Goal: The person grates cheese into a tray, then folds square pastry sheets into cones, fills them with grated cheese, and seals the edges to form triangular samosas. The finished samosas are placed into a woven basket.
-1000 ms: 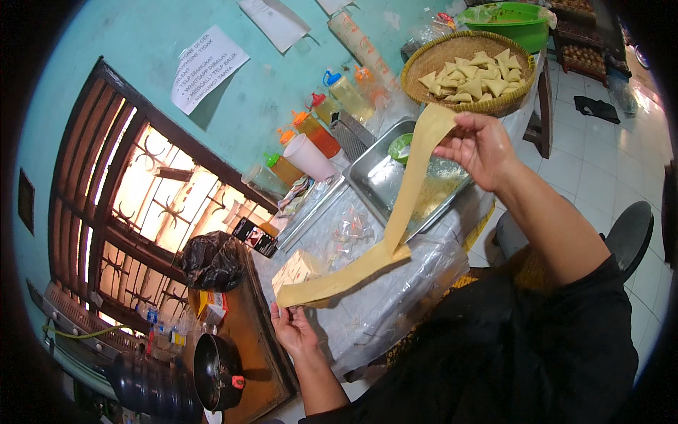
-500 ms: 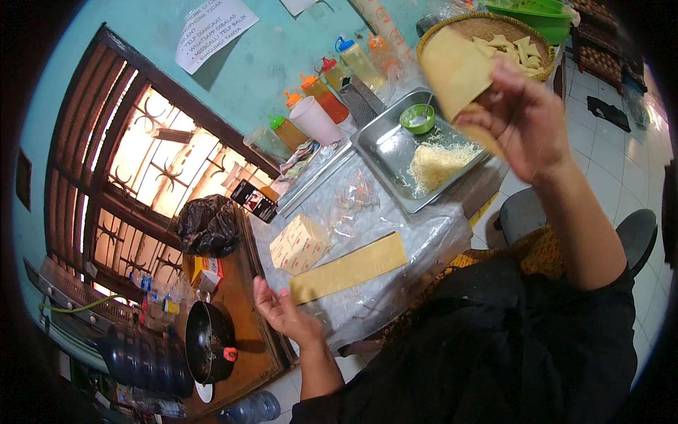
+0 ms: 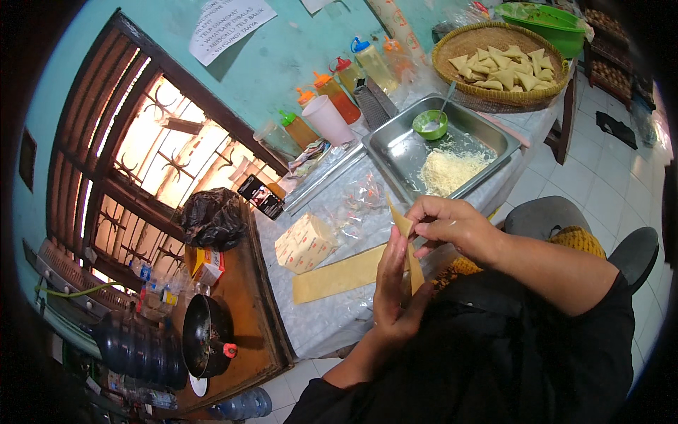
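In front of my body, my left hand (image 3: pixel 397 293) and my right hand (image 3: pixel 458 227) both hold one pastry strip (image 3: pixel 415 272), partly hidden by my fingers. The fingers of my left hand lie along its near side, while my right fingertips pinch its upper part, which looks bent or folded. Just left of my hands, another flat yellowish strip (image 3: pixel 335 278) lies on the plastic-covered table. Beyond them stands a steel tray (image 3: pixel 385 146) with a heap of grated cheese (image 3: pixel 447 174) and a small green bowl (image 3: pixel 429 127) with a spoon in it.
A woven basket (image 3: pixel 455 83) of folded triangular pastries (image 3: pixel 503 68) stands at the far right, near a green basin (image 3: pixel 558 32). Behind the flat strip sit a wrapped block (image 3: pixel 305 244) and a phone (image 3: pixel 260 196). Squeeze bottles (image 3: pixel 337 99) line the wall; a black pan (image 3: pixel 206 336) is at left.
My right hand has come down from beside the basket with the pastry strip. My left hand, empty before, has moved right and now holds the strip too.
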